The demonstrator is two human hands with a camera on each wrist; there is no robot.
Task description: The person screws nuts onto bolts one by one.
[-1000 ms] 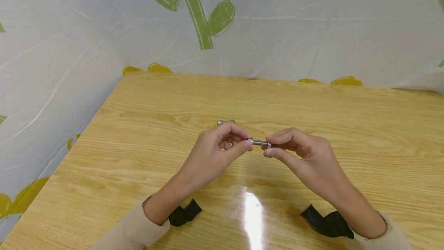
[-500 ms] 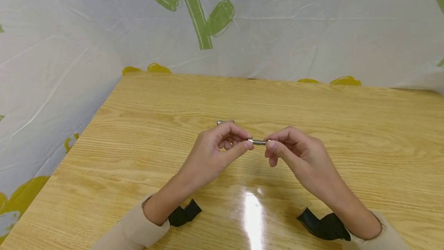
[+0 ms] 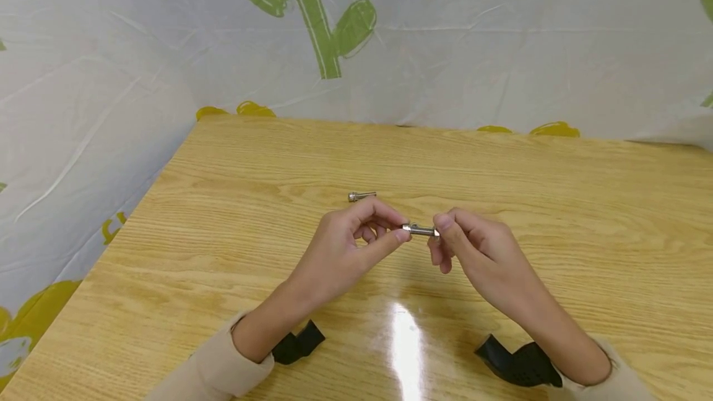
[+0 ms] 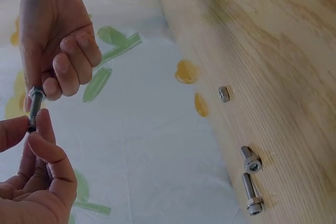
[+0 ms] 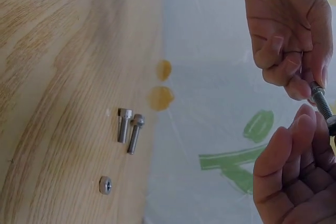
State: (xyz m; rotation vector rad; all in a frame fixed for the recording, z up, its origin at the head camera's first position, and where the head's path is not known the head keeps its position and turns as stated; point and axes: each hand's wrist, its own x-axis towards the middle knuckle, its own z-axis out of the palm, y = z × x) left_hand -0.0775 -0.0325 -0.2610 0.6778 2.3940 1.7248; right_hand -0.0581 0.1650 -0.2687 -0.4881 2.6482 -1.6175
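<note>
A steel bolt [image 3: 420,229] is held level above the table between both hands. My left hand [image 3: 340,249] pinches its head end between thumb and fingers. At the other end sits a hex nut [image 3: 437,234], also visible in the left wrist view as a nut [image 4: 37,93] on the bolt's thread. My right hand [image 3: 481,249] has thumb and forefinger at this nut, the thumb lying just above it and other fingers curled below. In the right wrist view the bolt's threaded shank [image 5: 324,104] shows between the hands, near the frame's edge.
Two more bolts lie on the wooden table [image 3: 223,234]: one bolt [image 4: 251,160] and another bolt [image 4: 250,184] with a nut threaded on. A loose nut [image 5: 105,185] lies near them. Behind the table hangs a white patterned cloth [image 3: 445,67].
My right thumb and fingers have shifted around the nut, the thumb moving up over it. The bolt has tilted slightly, its nut end lower. My left hand stays almost in place.
</note>
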